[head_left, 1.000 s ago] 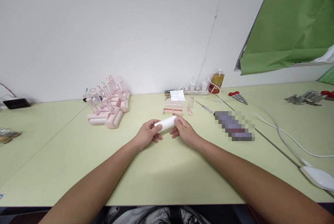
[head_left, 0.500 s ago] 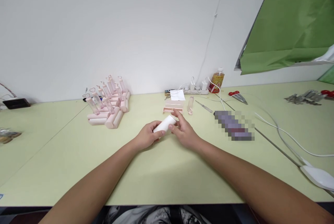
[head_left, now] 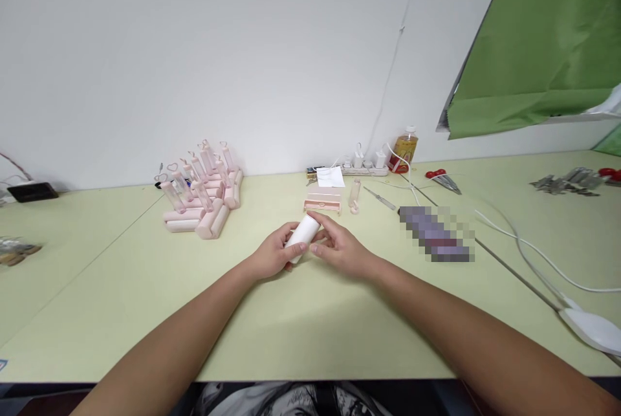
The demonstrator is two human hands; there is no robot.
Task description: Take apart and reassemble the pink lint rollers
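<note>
A smooth white cylinder point(head_left: 303, 235) is held slanted above the table, its upper end leaning to the right. My left hand point(head_left: 276, 251) is closed around its lower left part, thumb along the near side. At the upper right end, my right hand point(head_left: 342, 248) has its index finger on the rim and its thumb by the near edge; its other fingers are partly hidden behind the cylinder. Just beyond it lies an open pink case point(head_left: 322, 206). To the right of that case stands a small clear pink tube point(head_left: 355, 191) with a small pink piece point(head_left: 354, 208) near its base.
Several pink cylinders point(head_left: 208, 222) and clear tubes with heart-shaped loops point(head_left: 180, 184) are grouped at left. A screwdriver point(head_left: 381, 198), a pixelated purple object point(head_left: 434, 235), red-handled pliers point(head_left: 444, 180) and cables lie right. A power strip point(head_left: 369, 170) and drink bottle point(head_left: 403, 149) stand by the wall.
The white cylinder has turned steeper, its upper end shifting left. My right thumb has slid off its face to the edge, while my left hand keeps its hold.
</note>
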